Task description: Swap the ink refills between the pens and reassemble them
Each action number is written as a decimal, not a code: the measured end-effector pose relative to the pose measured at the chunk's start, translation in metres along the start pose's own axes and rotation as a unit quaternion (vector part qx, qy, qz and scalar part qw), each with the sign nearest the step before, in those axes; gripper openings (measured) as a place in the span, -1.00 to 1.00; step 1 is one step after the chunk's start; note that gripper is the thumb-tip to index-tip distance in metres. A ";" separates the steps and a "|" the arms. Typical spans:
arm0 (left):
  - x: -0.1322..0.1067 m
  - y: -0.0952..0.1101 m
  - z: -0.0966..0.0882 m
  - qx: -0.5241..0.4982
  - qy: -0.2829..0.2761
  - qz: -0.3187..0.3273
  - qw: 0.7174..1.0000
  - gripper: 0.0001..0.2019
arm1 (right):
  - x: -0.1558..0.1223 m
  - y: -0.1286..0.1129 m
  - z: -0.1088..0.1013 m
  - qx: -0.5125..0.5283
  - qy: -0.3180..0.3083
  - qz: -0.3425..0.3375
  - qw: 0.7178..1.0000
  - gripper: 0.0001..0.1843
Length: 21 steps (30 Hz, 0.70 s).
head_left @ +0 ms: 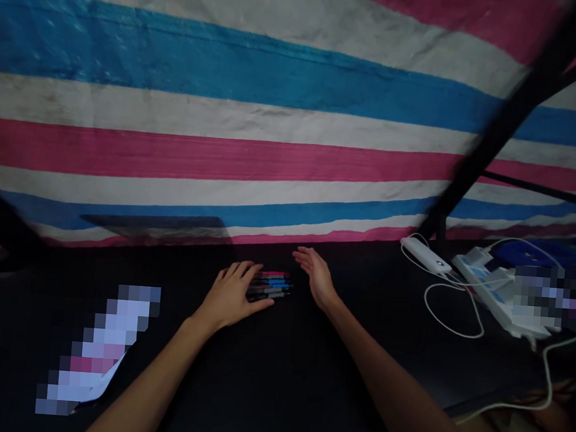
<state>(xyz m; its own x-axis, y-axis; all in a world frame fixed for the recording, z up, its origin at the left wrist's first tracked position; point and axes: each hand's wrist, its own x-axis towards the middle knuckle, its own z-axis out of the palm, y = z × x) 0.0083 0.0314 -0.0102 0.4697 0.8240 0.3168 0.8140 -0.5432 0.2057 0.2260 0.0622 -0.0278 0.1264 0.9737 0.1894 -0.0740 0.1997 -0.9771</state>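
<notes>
Pixelated white item (104, 344), print masked; open stretch of desk (179, 281) is left beside it. Left hand's (230, 295) fingers are spread, unclenched, over left ends of aligned pens (274, 283), set short of desk's back edge. Right hand's (318, 278) fingers are extended, released, beyond pen tips. More open room is left before power strip (492, 293); markings blurred.

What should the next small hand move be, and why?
Probably ease the right hand toward the pens: its open palm faces their exposed ends across a gap, while the left hand covers their other ends.
</notes>
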 end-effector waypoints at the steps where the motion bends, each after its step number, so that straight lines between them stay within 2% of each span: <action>1: -0.001 0.000 0.000 -0.005 0.002 0.000 1.000 -0.27 | 0.000 0.003 0.005 0.013 -0.011 0.003 1.000 -0.49; 7: -0.001 -0.001 0.006 -0.025 0.009 0.009 1.000 -0.30 | -0.002 0.012 0.035 0.026 -0.054 -0.026 0.998 -0.48; 10: 0.000 -0.002 0.009 -0.016 -0.011 0.022 1.000 -0.31 | -0.004 0.010 0.044 0.007 -0.088 -0.053 0.995 -0.48; 13: 0.000 -0.001 0.009 0.004 -0.041 0.028 0.999 -0.32 | -0.006 0.005 0.047 -0.015 -0.118 -0.073 0.990 -0.46; 17: -0.001 0.000 0.008 0.014 -0.063 0.029 0.997 -0.29 | -0.007 0.001 0.045 -0.056 -0.157 -0.060 0.984 -0.40; 21: -0.002 0.001 0.008 0.017 -0.063 0.026 0.998 -0.29 | -0.006 0.007 0.046 -0.024 -0.128 -0.059 0.990 -0.41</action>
<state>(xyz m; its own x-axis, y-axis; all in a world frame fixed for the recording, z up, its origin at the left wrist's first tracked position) 0.0108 0.0310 -0.0182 0.5487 0.8103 0.2060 0.7979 -0.5811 0.1603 0.1789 0.0626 -0.0318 -0.1247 0.9409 0.3150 -0.0255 0.3143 -0.9490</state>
